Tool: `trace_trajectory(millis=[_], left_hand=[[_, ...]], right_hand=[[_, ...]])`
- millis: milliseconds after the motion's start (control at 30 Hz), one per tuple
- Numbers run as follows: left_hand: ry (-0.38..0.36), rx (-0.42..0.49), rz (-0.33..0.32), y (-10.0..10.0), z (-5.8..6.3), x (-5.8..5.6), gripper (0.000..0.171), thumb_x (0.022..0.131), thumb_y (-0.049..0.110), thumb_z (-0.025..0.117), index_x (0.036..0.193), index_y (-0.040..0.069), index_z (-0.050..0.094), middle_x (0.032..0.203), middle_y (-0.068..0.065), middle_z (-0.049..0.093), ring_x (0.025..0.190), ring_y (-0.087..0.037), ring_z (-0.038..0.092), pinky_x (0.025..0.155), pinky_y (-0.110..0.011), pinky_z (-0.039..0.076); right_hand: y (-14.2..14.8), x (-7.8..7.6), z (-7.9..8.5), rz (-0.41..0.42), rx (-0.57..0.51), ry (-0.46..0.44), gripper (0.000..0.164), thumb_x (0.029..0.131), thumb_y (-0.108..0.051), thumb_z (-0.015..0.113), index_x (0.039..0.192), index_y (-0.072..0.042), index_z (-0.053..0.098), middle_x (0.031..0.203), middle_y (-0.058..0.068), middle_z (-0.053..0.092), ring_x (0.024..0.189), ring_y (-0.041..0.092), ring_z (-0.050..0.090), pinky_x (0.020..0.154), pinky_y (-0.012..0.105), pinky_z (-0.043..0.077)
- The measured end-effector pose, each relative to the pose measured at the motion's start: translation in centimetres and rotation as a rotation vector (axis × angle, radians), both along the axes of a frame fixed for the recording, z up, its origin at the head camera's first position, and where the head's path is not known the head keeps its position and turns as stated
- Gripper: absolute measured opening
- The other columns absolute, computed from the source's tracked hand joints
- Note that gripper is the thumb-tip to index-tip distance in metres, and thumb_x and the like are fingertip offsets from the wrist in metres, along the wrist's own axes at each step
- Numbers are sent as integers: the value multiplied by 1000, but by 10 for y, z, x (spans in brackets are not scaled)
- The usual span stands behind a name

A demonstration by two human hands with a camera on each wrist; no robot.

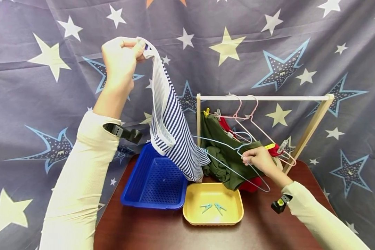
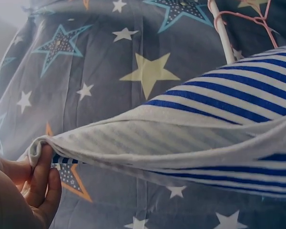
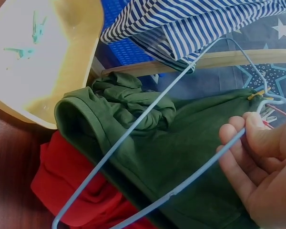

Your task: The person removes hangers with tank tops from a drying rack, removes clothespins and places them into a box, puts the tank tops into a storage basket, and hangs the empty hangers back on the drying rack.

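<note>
My left hand point(image 1: 120, 59) is raised high and pinches the white-trimmed edge of a blue-and-white striped garment point(image 1: 184, 139). The garment hangs down slantwise over the blue basket's right side, its opening partly spread; in the left wrist view the striped cloth point(image 2: 219, 95) stretches away from my fingertips. On the right, my right hand point(image 1: 257, 159) grips a light blue hanger point(image 1: 229, 167) near its neck. One end of that hanger points toward the striped garment; whether they touch I cannot tell. Behind the hanger hangs a dark green garment point(image 3: 190, 138).
A blue basket point(image 1: 134, 187) and a yellow tray point(image 1: 189, 211) holding two light-blue clothespins point(image 1: 219, 208) stand on the brown table point(image 1: 143, 229). The rack point(image 1: 278, 98) carries pink hangers point(image 1: 256, 121) with clipped clothes. Red cloth point(image 3: 76, 181) lies under the green one.
</note>
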State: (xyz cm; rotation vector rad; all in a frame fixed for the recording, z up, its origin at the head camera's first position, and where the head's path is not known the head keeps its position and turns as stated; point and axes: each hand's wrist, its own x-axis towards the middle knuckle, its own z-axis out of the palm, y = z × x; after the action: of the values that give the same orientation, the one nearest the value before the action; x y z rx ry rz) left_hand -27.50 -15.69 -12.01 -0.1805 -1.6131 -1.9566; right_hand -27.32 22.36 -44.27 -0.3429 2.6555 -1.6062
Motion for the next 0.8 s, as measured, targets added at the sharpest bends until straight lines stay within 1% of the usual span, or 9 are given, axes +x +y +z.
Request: trace_trajectory(millis=[167, 267, 333, 433, 567, 667, 800], left_hand=[[-51, -27, 1, -10, 0, 2, 19, 87, -7, 73, 74, 6, 68, 64, 1, 69, 53, -8, 66, 59, -19, 57], [-69, -50, 11, -16, -1, 4, 19, 87, -6, 74, 74, 7, 69, 63, 1, 69, 52, -8, 65, 59, -18, 57], [-69, -61, 14, -20, -2, 5, 20, 87, -7, 73, 74, 7, 69, 63, 1, 69, 52, -8, 64, 59, -18, 56], [-60, -69, 12, -23, -4, 8, 20, 86, -8, 73, 74, 7, 68, 63, 1, 69, 51, -8, 64, 59, -18, 56], [-57, -96, 25, -28, -7, 10, 21, 86, -8, 73, 72, 7, 68, 62, 2, 69, 50, -7, 63, 58, -17, 56], [-58, -97, 30, -34, -10, 10, 22, 86, -8, 72, 71, 8, 68, 61, 3, 68, 49, -6, 63, 57, -17, 55], [-74, -89, 38, -44, -14, 6, 23, 87, -8, 72, 71, 9, 68, 61, 4, 68, 49, -5, 63, 57, -16, 55]], right_hand=[[-1, -1, 2, -6, -4, -6, 16, 90, 8, 68, 100, 20, 70, 81, 25, 75, 66, 7, 70, 68, 28, 62], [-2, 0, 3, -2, -4, -5, 16, 90, 8, 68, 100, 20, 70, 82, 25, 74, 66, 8, 70, 69, 29, 62], [-3, 0, 5, 2, -11, -7, 16, 90, 8, 67, 100, 21, 69, 82, 26, 74, 66, 8, 70, 69, 30, 62], [-3, -1, 5, 7, -9, 3, 16, 90, 9, 67, 100, 21, 69, 82, 27, 74, 65, 8, 70, 67, 27, 62], [-1, -3, 3, 8, -5, 12, 15, 89, 10, 68, 99, 22, 69, 80, 28, 73, 63, 5, 69, 65, 22, 60], [0, -5, 1, 5, -15, 3, 15, 89, 11, 68, 98, 22, 68, 80, 26, 74, 62, 2, 68, 64, 22, 60], [-2, -6, 0, 7, -34, 0, 14, 88, 12, 68, 97, 23, 68, 79, 25, 74, 61, 0, 67, 64, 24, 61]])
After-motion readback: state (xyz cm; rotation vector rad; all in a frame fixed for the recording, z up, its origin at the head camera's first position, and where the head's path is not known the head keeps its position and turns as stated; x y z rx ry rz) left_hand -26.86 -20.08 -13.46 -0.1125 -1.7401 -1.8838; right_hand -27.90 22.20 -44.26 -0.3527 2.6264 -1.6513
